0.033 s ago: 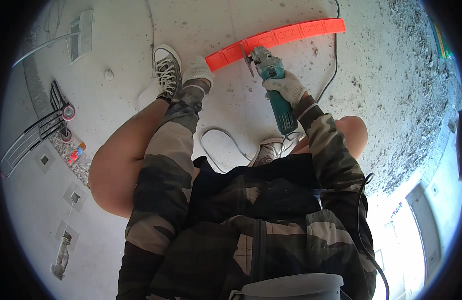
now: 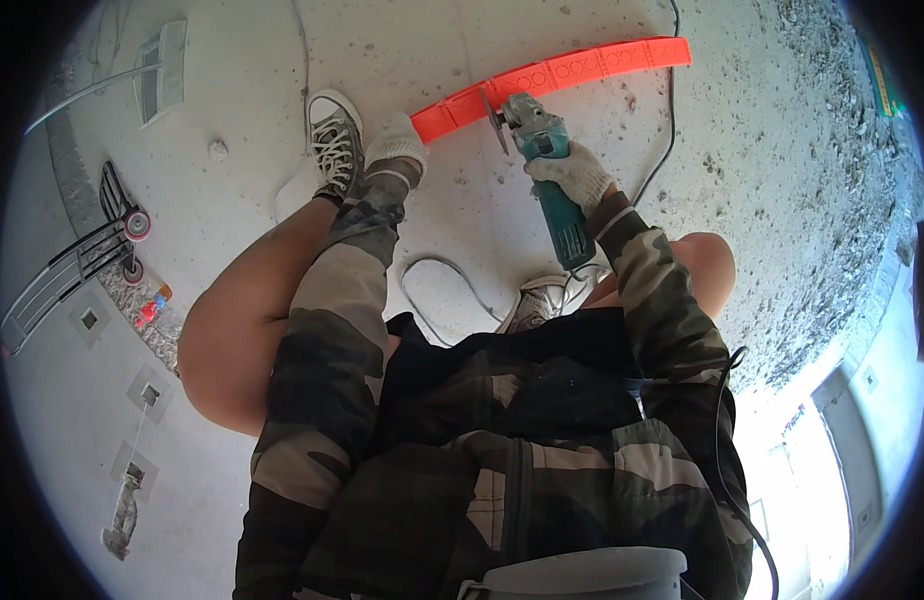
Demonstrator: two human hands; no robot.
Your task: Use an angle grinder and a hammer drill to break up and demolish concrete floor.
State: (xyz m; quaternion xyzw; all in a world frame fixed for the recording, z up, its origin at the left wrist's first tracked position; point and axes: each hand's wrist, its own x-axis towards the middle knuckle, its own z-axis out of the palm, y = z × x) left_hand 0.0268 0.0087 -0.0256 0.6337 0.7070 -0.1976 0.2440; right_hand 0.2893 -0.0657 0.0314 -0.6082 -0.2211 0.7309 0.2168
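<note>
A long red plastic strip [image 2: 552, 75] with moulded circles lies on the floor in front of me, looking bowed across the view. My left hand [image 2: 397, 138], in a white knitted glove, is closed at its left end; the fingertips are partly hidden. My right hand [image 2: 580, 175], gloved the same way, grips the teal body of an angle grinder [image 2: 565, 222]. The grinder's disc [image 2: 495, 121] stands edge-on at the near side of the strip, left of its middle. Whether the disc spins or cuts into the plastic, I cannot tell.
A dark cable [image 2: 672, 130] passes by the strip's right end, and another cord [image 2: 442, 262] loops between my shoes [image 2: 334, 145]. Rubble [image 2: 812, 200] covers the floor on the right. A black folding trolley [image 2: 82, 255] with wheels is at the left wall.
</note>
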